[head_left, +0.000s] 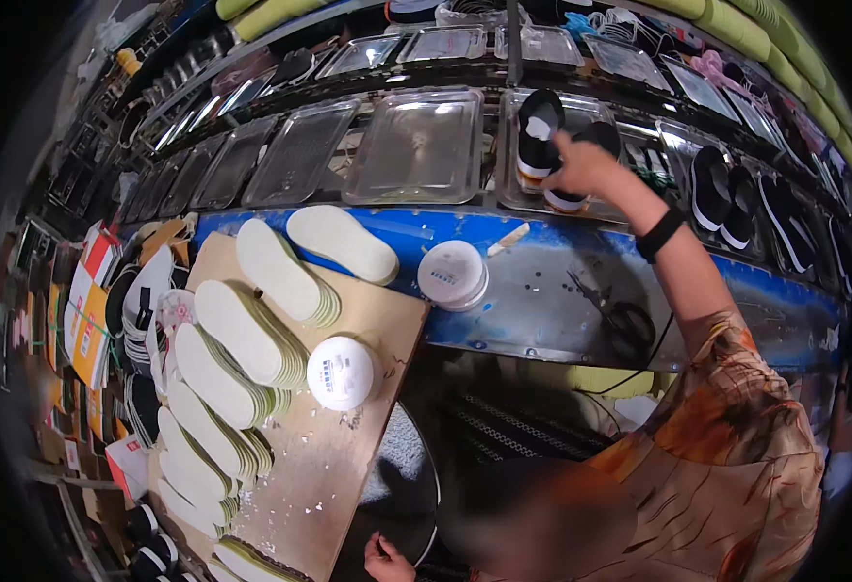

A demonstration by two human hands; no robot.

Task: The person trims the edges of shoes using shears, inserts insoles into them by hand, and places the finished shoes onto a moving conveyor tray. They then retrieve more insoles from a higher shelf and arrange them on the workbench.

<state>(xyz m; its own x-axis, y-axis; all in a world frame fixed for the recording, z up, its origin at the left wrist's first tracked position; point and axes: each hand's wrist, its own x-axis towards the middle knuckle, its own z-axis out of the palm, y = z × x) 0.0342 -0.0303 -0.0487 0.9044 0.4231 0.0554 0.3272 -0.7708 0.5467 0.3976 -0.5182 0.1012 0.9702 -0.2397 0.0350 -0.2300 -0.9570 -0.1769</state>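
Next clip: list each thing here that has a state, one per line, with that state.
right hand: raised, gripping a black shoe on a tray
black shoe: upright on its metal tray
left hand: low, by the board's edge; grip unclear
white tubs: lids on
insole stacks: fanned in rows on the wooden board
scissors: lying flat on the bench
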